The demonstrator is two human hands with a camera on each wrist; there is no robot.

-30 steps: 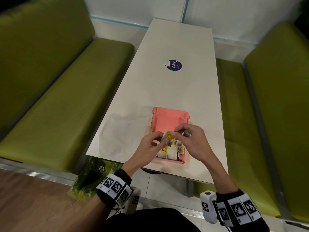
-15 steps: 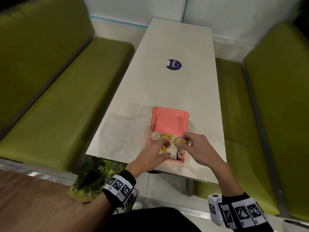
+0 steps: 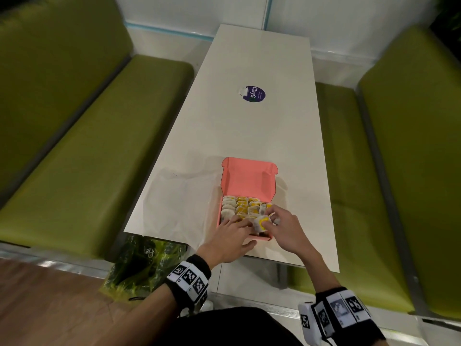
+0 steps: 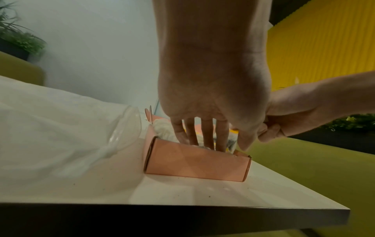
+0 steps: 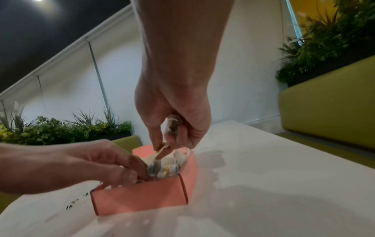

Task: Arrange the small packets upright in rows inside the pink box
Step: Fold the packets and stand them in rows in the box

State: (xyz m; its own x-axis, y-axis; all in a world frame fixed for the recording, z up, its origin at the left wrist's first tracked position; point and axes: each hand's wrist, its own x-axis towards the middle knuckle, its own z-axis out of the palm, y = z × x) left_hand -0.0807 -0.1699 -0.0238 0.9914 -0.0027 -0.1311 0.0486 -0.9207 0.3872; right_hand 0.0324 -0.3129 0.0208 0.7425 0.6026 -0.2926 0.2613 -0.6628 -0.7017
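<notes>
The pink box (image 3: 249, 178) stands open at the near end of the white table (image 3: 249, 126), its lid leaning back. Several small white and yellow packets (image 3: 240, 204) stand in rows inside. My left hand (image 3: 238, 222) reaches into the near part with straight fingers (image 4: 209, 137) that press on packets. My right hand (image 3: 269, 217) pinches a yellow-marked packet (image 3: 260, 224) between thumb and forefinger over the near right corner. In the right wrist view this packet (image 5: 159, 153) points down into the box (image 5: 142, 195), and a second packet (image 5: 172, 125) sits tucked under my curled fingers.
A clear plastic bag (image 3: 179, 196) lies flat on the table left of the box. The box sits close to the table's near edge. A purple sticker (image 3: 254, 94) is further up. Green benches (image 3: 74, 158) flank both sides; a green bag (image 3: 142, 265) is on the floor.
Both hands have come down from above the box into it. The pinched packet has gone down to the near right corner, and my left fingers have straightened onto the packets.
</notes>
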